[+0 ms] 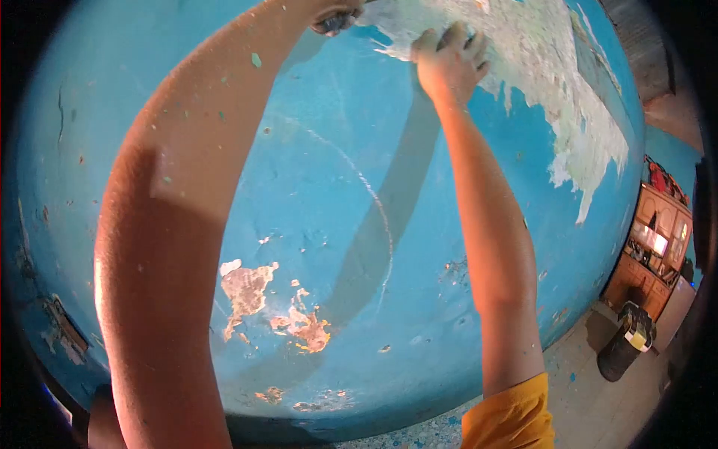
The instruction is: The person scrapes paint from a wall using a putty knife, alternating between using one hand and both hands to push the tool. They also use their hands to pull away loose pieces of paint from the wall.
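Above me at the frame's top edge is my left hand (335, 16), partly cut off. Its fingers look curled and dark, close to the wall; what they hold, if anything, I cannot make out. Lower and to the right, my right hand (452, 63) rests with fingers spread on the wall, at the border of the blue paint (321, 194) and a large bare patch (531, 52). That patch is pale and whitish, with ragged paint edges. Small paint flakes stick to my left forearm.
Smaller peeled spots (247, 292) mark the lower wall. Paint chips lie on the floor (580, 374) along its base. To the right stand a dark bin (619, 355) and a wooden cabinet (639, 288) with items on it.
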Available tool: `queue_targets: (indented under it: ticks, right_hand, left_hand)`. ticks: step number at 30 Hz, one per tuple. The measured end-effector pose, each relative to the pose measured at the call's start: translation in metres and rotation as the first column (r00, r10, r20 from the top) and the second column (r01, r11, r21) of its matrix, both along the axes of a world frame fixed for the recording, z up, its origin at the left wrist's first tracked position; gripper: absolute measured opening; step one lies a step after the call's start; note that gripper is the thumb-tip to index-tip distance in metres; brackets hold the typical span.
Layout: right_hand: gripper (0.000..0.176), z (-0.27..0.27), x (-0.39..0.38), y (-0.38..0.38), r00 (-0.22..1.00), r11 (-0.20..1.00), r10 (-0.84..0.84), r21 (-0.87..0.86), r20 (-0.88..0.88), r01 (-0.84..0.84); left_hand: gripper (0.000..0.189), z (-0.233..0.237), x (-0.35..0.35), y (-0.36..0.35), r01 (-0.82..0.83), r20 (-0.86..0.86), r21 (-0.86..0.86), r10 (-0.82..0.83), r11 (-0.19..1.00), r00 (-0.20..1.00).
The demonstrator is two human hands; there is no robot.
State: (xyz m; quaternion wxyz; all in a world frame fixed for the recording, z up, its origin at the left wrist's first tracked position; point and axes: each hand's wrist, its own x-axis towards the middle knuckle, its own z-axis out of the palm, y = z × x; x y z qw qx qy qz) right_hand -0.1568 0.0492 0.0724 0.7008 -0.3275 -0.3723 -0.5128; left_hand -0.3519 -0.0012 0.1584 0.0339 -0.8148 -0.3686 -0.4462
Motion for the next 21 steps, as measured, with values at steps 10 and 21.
queue_targets:
  ticks: [10,21]
  right_hand:
    - [0.065,-0.015,0.041,-0.009,0.984,0.993,-0.039,-0.106,0.175,0.058]
    - [0.064,-0.02,0.064,-0.009,0.947,0.97,0.222,0.044,0.23,-0.238]
  left_hand:
    - [0.042,0.042,0.071,-0.012,-0.067,0.088,-0.19,0.085,0.979,0.993]
    - [0.042,0.009,0.182,-0.029,-0.062,0.13,0.105,0.049,0.993,0.99]
